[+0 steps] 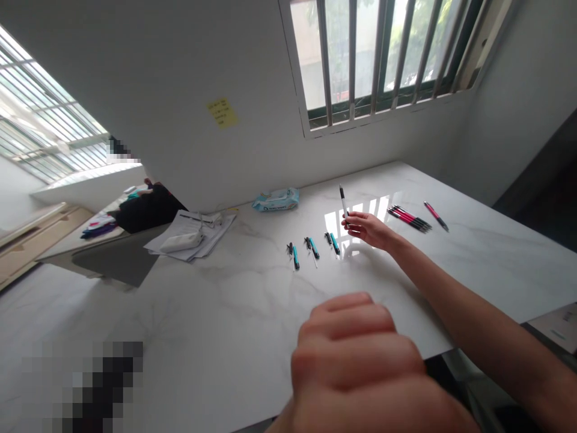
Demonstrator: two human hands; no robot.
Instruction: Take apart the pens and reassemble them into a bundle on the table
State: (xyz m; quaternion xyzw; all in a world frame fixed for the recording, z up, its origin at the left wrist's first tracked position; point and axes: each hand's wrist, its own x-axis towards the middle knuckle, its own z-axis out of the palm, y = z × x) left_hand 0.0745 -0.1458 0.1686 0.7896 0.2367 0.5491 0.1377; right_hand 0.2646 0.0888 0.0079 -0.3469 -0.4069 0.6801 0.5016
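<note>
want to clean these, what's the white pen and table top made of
The white pen looks like plastic, from its smooth surface, but it's small here. The table top looks like polished marble or a lookalike: grey veins, window reflection.

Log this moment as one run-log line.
Right hand: white pen upright | left hand: curled | marble table: teal pens, red pens

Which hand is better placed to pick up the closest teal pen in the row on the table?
Probably the left hand: it looks empty, though it is curled close to the camera. The right hand is nearer the teal pen, but it already holds a white-and-black pen.
</note>
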